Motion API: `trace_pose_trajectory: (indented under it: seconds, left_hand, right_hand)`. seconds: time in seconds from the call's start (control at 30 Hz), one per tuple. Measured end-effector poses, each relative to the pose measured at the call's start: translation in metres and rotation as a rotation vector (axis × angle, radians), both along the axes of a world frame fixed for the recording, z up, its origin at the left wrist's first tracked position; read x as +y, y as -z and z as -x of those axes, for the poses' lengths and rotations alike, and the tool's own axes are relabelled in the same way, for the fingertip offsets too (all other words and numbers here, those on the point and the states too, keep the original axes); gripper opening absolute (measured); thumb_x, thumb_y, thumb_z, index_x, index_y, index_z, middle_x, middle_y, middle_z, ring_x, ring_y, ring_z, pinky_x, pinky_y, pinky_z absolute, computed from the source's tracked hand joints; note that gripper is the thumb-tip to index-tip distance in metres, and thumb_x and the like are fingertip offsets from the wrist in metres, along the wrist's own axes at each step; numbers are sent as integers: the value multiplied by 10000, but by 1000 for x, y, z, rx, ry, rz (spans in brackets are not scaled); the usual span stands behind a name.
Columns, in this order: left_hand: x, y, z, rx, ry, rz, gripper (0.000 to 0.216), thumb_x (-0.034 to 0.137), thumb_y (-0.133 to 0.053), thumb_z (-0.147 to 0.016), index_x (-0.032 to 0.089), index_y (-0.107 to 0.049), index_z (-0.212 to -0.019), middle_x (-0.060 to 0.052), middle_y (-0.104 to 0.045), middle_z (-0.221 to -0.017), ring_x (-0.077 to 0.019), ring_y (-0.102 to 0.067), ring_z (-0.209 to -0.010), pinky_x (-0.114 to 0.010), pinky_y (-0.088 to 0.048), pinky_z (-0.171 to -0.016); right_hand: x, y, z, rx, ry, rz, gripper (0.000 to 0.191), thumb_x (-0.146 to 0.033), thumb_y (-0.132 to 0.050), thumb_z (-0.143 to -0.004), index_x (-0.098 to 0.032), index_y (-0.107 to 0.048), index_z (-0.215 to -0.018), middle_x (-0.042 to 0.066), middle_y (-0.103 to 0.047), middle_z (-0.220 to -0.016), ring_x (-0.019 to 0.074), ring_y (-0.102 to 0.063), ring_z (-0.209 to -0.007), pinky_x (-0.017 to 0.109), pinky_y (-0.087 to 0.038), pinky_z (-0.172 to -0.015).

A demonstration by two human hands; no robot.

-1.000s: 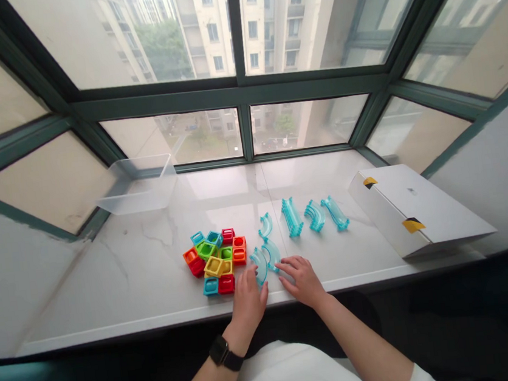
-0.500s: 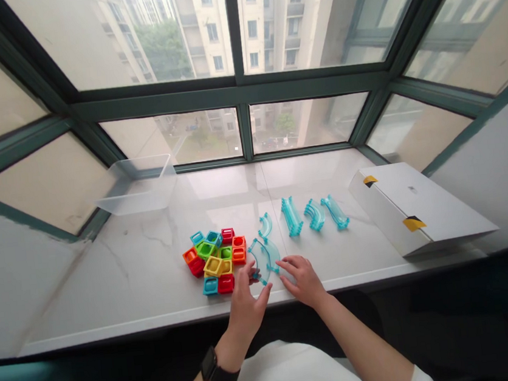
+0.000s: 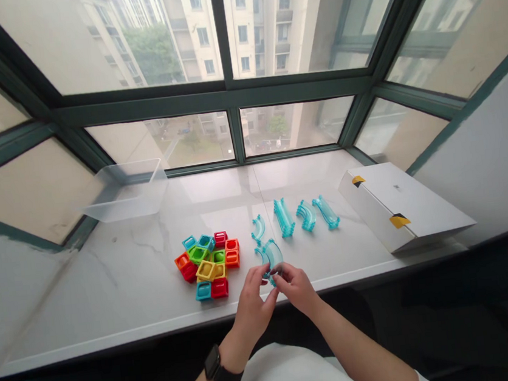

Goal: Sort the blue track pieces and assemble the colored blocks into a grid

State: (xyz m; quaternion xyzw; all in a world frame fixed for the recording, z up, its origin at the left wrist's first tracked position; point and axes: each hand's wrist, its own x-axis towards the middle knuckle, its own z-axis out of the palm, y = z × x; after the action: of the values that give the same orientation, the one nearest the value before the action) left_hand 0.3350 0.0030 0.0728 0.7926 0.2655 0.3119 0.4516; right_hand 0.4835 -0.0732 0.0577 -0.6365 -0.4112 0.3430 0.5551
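Observation:
Close to the ledge's front edge, my left hand (image 3: 254,300) and my right hand (image 3: 298,288) nearly meet at the fingertips. Between them are translucent blue curved track pieces (image 3: 273,252), partly covered by my fingers. Both hands are closed on this track, left fingers at its left side and right thumb and fingers pinching its near end. Whether the pieces are joined I cannot tell. Just beyond lies a small curved track piece (image 3: 258,230), apart from my hands. A black watch (image 3: 219,367) is on my left wrist.
Left of my hands is a cluster of coloured blocks (image 3: 208,269). Stacked straight tracks (image 3: 284,217), curved tracks (image 3: 306,215) and another straight stack (image 3: 327,213) lie to the right. A clear plastic bin (image 3: 129,201) stands back left, a white box (image 3: 406,203) right, before the windows.
My right hand has moved in beside my left, from touching the track's right side to pinching its near end. The track pieces have shifted and turned between my hands. The view has swung slightly right.

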Motion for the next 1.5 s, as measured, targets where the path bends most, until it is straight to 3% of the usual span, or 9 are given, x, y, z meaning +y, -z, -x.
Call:
trace_pose_trajectory:
  seconds: [0.13,0.37,0.57,0.77,0.87,1.0,1.23,1.37,1.5]
  left_hand:
    - [6,-14,-9,17,9,-18,324,199,-506,-998,229,-657,-1284,-98,-688,-1152,-226,-675,-1030,-383,-581,-917]
    - [17,-27,-19,125,-50,3,133,288,-586,-968,225,-702,-952,-42,-707,-874,-201,-650,-788,-311,-509,-740]
    - [22,-29,-21,171,-150,59,357,442,-603,-960,225,-524,-688,41,-501,-589,-148,-442,-569,-274,-301,-571]
    - [28,-26,-25,190,-176,139,558,598,-590,-951,221,-413,-579,53,-400,-511,-128,-390,-525,-276,-249,-539]
    - [30,-27,-29,153,-216,185,508,629,-632,-925,210,-536,-655,38,-499,-561,-139,-483,-564,-267,-318,-555]
    - [41,-27,-34,-43,-246,446,487,633,-654,-918,207,-608,-1150,29,-650,-693,-165,-631,-633,-263,-475,-614]
    - [58,-24,-31,-12,-131,513,476,668,-653,-902,209,-558,-821,-24,-714,-655,-164,-677,-605,-246,-504,-584]
    - [53,-30,-35,-44,-32,752,490,671,-694,-857,211,-530,-826,-46,-750,-682,-155,-673,-573,-240,-485,-567]
    - [51,-32,-41,-111,37,949,495,630,-772,-806,202,-527,-847,-58,-767,-738,-141,-675,-586,-233,-474,-579]
  right_hand:
    - [5,-10,-4,73,55,47,301,-489,-621,-965,-213,-658,-852,-16,-666,-642,161,-648,-588,256,-517,-592]
    - [2,-32,-6,-179,79,115,334,-460,-537,-1028,-235,-607,-791,-20,-682,-611,163,-667,-589,248,-481,-609]
    - [-6,-46,5,-319,-43,105,241,-371,-463,-1056,-246,-569,-880,-11,-722,-706,173,-675,-648,262,-444,-642]
    - [-7,-44,12,-514,-32,121,164,-312,-492,-984,-254,-527,-835,8,-677,-698,195,-624,-620,283,-379,-593]
    - [-5,-41,12,-599,6,107,158,-292,-485,-966,-255,-525,-817,7,-645,-687,192,-589,-612,292,-343,-590]
    - [-5,-37,11,-691,31,111,155,-268,-506,-936,-252,-552,-788,4,-615,-658,185,-564,-609,293,-318,-592]
    - [-18,-37,-9,-669,30,116,224,-279,-480,-963,-249,-570,-761,0,-604,-650,178,-550,-607,281,-337,-591]
    - [-26,-39,-30,-552,55,105,309,-312,-441,-1012,-246,-598,-755,-5,-611,-640,173,-579,-615,273,-405,-615]
    - [-36,-35,-45,-435,127,13,241,-357,-517,-1030,-246,-669,-1181,9,-713,-811,183,-667,-726,294,-531,-737]
